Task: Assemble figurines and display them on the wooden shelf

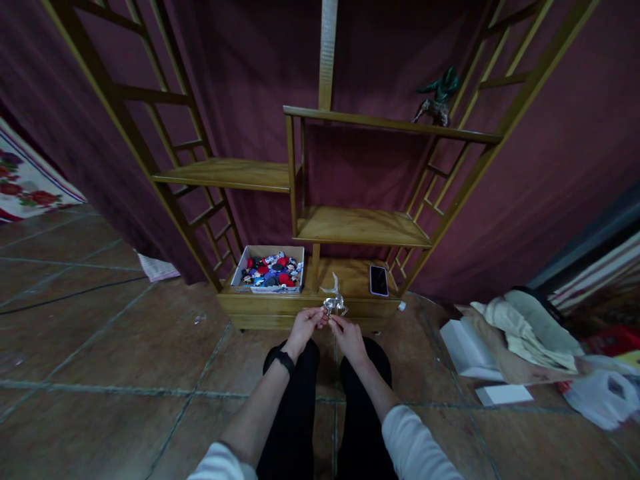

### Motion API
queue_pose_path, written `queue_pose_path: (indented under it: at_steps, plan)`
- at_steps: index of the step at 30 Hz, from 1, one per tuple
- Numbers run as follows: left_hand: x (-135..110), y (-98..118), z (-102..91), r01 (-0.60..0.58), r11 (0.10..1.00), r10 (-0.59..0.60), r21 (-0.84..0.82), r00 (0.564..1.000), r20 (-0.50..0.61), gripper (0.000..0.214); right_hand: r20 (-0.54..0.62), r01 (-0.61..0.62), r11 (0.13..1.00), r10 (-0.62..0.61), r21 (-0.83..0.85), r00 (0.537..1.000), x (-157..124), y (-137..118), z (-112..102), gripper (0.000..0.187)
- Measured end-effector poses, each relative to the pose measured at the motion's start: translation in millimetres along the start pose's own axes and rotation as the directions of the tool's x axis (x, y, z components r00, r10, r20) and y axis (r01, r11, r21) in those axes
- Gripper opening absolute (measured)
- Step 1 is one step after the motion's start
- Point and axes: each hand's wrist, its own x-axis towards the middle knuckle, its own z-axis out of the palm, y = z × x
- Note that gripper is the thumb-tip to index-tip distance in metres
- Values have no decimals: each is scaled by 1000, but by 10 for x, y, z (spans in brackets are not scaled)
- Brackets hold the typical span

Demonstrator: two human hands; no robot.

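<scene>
A shiny silver deer figurine (334, 303) with tall antlers is held up in front of the shelf's low base. My left hand (307, 327), with a dark band on its wrist, pinches the figurine near its legs. From the other side my right hand (349, 335) pinches it low down too, fingertips close to those of the left. Exactly which leg each hand grips is too small to make out. Behind the hands, a box (243, 267) full of small red, blue and black trinkets stands on the base, left of the figurine. A phone (379, 281) lies to its right.
The wooden shelf unit (365, 227) rises ahead, with staggered boards and lattice sides. A green-topped figurine (440, 97) stands on its upper right board. On the floor at right are a white box (470, 350), cloth (520, 327) and a plastic bag (603, 393).
</scene>
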Motion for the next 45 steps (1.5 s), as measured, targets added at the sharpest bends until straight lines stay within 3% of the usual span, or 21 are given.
queue_pose_path:
  at_steps: [4,10,18,22,31,38,45]
  plan:
    - [-8,16,-3,11,1000,-11,-6,999,-31,37,-33,-33,999,32,-27,999,-26,-38,-34,35]
    - [0,9,-24,14,1000,-16,-18,998,-60,36,-242,-121,991,104,-56,965,-20,-24,-68,34]
    - [-31,30,-1,42,999,-41,22,999,-19,33,-215,-124,988,142,94,966,36,49,-29,28]
    - [-59,90,7,66,997,-67,51,997,26,34,-170,-169,950,218,263,961,75,138,2,29]
    - [-126,214,29,45,999,-44,2,989,138,37,-74,-271,762,385,588,920,163,221,41,32]
    - [-103,185,36,18,1000,-19,22,997,73,37,148,-329,609,329,722,933,192,167,2,33]
    - [-151,215,84,-26,997,8,69,971,240,32,356,-445,545,267,711,896,178,134,-24,34]
